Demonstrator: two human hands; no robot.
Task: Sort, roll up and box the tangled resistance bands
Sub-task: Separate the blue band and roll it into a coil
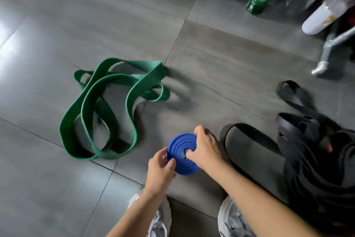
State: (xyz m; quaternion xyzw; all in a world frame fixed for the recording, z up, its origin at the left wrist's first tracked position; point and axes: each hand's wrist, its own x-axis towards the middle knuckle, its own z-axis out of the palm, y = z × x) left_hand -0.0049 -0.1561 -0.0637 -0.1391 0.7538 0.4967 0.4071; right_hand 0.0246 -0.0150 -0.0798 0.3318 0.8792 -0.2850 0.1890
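Both hands grip the rolled blue band (182,153): left hand (160,171) at its edge, right hand (206,148) with fingers curled into its centre. The green band (107,110) lies loose on the floor (57,16).

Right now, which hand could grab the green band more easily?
Probably left: the left hand is nearer the green band, and the right hand pinches the blue roll at its middle.

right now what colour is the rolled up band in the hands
Blue; the rolled band shows best in the head view.
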